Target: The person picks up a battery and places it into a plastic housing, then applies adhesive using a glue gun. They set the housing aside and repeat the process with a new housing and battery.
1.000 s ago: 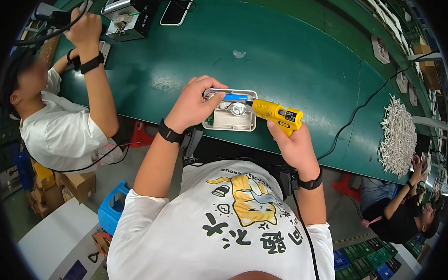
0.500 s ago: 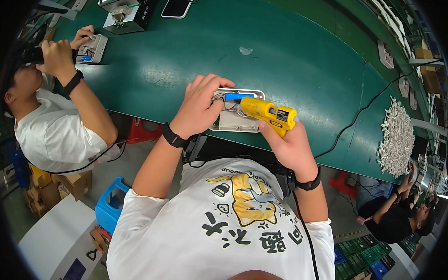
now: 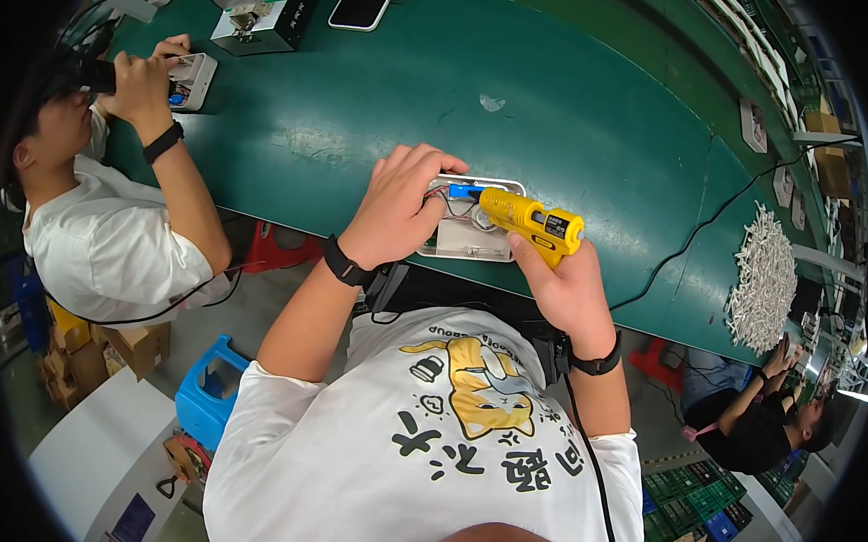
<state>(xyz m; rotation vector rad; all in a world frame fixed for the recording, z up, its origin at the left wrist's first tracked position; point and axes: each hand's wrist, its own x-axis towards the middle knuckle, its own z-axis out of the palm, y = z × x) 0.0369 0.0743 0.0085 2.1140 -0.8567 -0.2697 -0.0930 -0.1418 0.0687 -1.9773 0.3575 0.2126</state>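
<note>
A white plastic housing [image 3: 468,245] lies near the table's front edge, its inside facing up. In it are a blue cylindrical part [image 3: 462,191], which looks like a battery, and thin wires. My left hand [image 3: 393,207] grips the housing's left end, thumb inside and fingers over the far edge. In my right hand [image 3: 572,293] is a yellow glue gun [image 3: 517,214], pointed left over the housing. Its dark nozzle is at the blue part and covers some of it. Whether the tip touches cannot be seen.
A co-worker [image 3: 121,203] at the left handles a similar white housing [image 3: 200,79]. Beyond are a metal-and-black device [image 3: 256,21] and a phone [image 3: 359,6]. At the right lie a pile of small white pieces [image 3: 764,278] and a black cable [image 3: 683,243]. Another person [image 3: 749,421] sits there.
The whole view has shifted slightly. The glue gun's nozzle now covers more of the blue part than before. Both hands keep their grips.
</note>
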